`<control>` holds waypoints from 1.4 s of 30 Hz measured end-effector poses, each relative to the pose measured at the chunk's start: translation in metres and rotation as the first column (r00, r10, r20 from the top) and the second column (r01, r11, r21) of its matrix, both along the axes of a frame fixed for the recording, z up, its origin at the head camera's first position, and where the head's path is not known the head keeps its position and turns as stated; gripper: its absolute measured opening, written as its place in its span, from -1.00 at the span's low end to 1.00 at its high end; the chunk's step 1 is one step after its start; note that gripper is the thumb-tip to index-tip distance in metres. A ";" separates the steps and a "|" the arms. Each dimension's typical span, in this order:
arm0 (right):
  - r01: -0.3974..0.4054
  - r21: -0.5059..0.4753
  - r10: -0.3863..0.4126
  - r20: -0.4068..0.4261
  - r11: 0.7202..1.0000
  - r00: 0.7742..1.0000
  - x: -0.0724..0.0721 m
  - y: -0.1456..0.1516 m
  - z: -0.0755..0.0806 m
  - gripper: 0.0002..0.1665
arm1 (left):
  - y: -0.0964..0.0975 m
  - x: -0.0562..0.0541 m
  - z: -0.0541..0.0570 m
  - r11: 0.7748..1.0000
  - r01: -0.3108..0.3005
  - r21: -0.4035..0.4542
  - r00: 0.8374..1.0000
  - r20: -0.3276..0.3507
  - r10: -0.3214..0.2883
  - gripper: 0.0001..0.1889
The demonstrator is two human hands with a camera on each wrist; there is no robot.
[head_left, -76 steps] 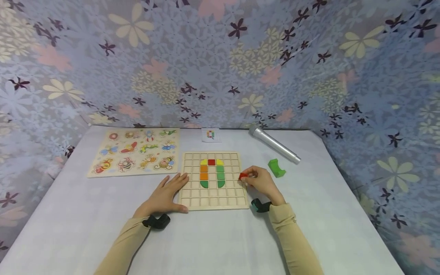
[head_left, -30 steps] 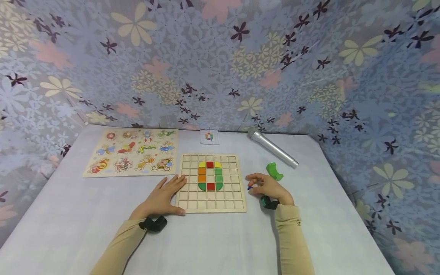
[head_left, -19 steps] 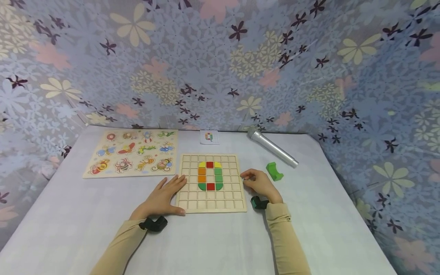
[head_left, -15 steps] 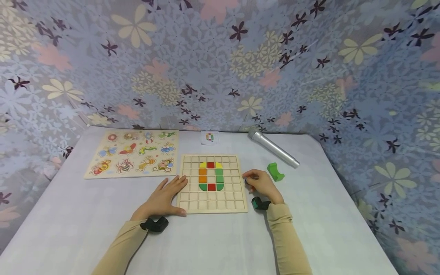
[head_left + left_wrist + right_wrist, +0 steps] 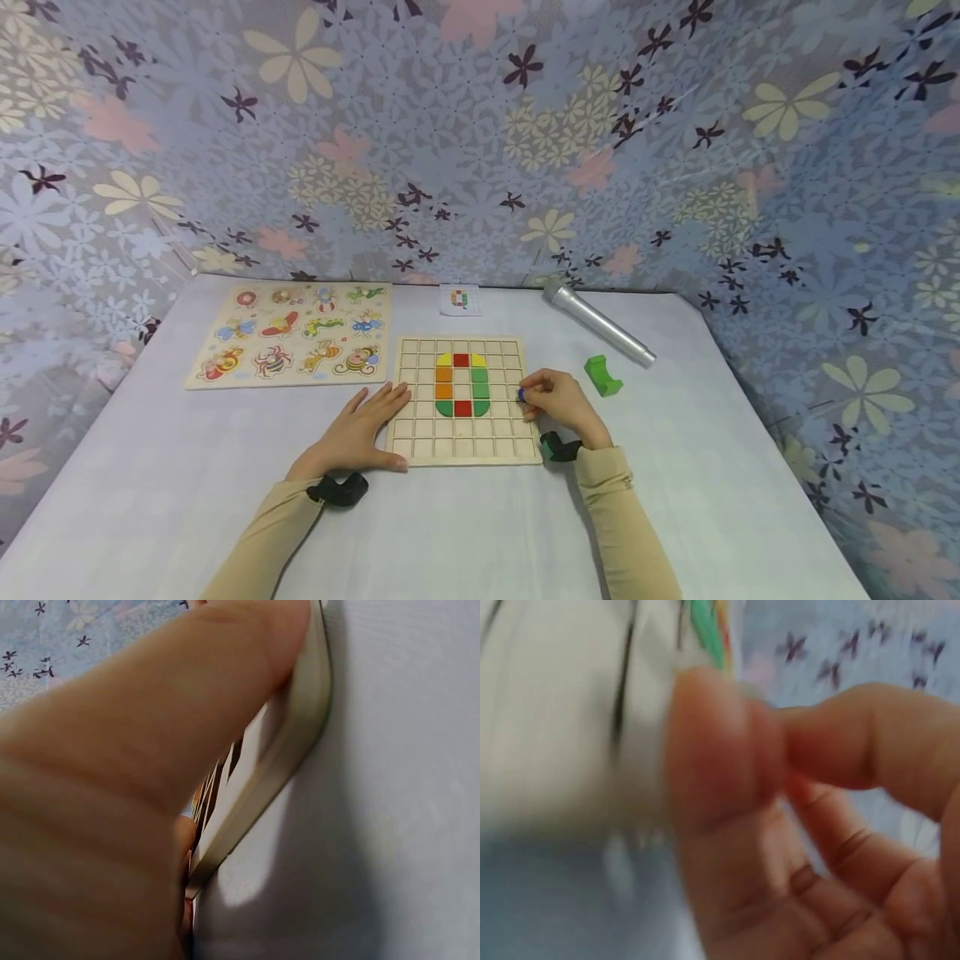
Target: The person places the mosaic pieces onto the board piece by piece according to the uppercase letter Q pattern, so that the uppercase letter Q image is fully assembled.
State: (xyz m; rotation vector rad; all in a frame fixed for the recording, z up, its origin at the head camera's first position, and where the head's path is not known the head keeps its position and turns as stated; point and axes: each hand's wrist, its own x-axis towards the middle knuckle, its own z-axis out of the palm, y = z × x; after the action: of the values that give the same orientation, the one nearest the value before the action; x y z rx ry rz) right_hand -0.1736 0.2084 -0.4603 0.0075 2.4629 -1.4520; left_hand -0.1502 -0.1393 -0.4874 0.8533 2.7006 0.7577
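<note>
A wooden grid board (image 5: 465, 442) lies mid-table, with a ring of red, yellow, orange and green tiles (image 5: 481, 383) set in its cells. My left hand (image 5: 358, 432) rests with fingers spread along the board's left edge; the left wrist view has the thumb (image 5: 165, 690) over the board's rim (image 5: 255, 787). Between thumb and fingertips my right hand (image 5: 562, 402) pinches a small blue piece (image 5: 521, 395), over the board's right-hand cells. In the right wrist view, blurred thumb and fingers (image 5: 709, 750) hide most of that piece.
Right of the board lies a green curved block (image 5: 602, 377), with a silver microphone (image 5: 600, 323) behind it. A small card (image 5: 460, 300) with a coloured ring design stands behind the board. A wooden insect puzzle (image 5: 292, 333) lies at the back left.
A red tile, earlier pinched in my right hand, now sits at the ring's bottom. My right hand moved off to the right, then came back left over the board with the blue piece. The left hand stayed.
</note>
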 end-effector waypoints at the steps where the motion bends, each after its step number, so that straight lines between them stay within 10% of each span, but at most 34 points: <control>1: -0.028 -0.003 0.028 0.008 1.000 1.000 0.002 -0.005 0.003 -0.77 | 0.000 0.000 0.000 1.000 0.000 0.000 1.000 0.000 0.000 0.12; 9: -0.168 -0.016 0.168 0.131 0.986 0.977 0.016 -0.041 0.010 -0.89 | 0.002 0.000 0.000 1.000 0.004 -0.001 1.000 -0.019 -0.004 0.12; 42: -0.106 0.257 0.123 -0.054 0.961 0.991 0.028 -0.068 0.002 -0.70 | 0.001 0.000 0.000 1.000 0.003 -0.014 0.999 -0.040 -0.003 0.12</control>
State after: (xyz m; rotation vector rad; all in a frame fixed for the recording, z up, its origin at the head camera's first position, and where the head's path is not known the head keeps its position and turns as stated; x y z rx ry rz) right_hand -0.1460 0.1405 -0.4579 -0.1338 2.6407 -1.1005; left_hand -0.1500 -0.1379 -0.4876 0.8781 2.7357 0.7281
